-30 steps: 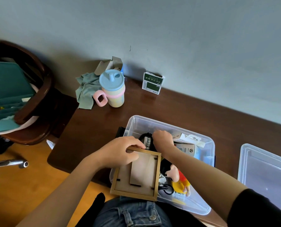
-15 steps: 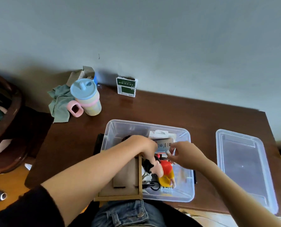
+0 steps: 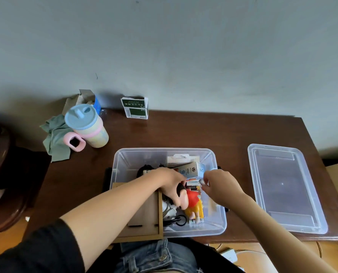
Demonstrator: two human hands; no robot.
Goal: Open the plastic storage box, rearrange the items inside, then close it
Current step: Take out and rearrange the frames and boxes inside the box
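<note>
The clear plastic storage box (image 3: 164, 150) stands open at the table's near edge, its lid (image 3: 286, 186) lying flat to the right. Inside are a cartoon doll (image 3: 193, 203) in a red shirt and yellow shorts, a grey carton (image 3: 193, 170), a white carton (image 3: 181, 159), black cables (image 3: 176, 220) and other small items. A wooden picture frame (image 3: 142, 217) leans at the box's left side, partly under my forearm. My left hand (image 3: 171, 184) grips the doll's head. My right hand (image 3: 221, 186) pinches the grey carton's near right corner.
On the brown table (image 3: 203, 131), a pastel sippy cup (image 3: 87, 127) with a blue lid stands at the back left beside a green cloth (image 3: 55, 138). A green-and-white packet (image 3: 135, 108) stands against the wall. A wooden chair (image 3: 4, 194) is at the left.
My left hand let go of the wooden frame, now resting at the box's left side, and took the doll's head. My right hand moved right to the grey carton. The view swung right.
</note>
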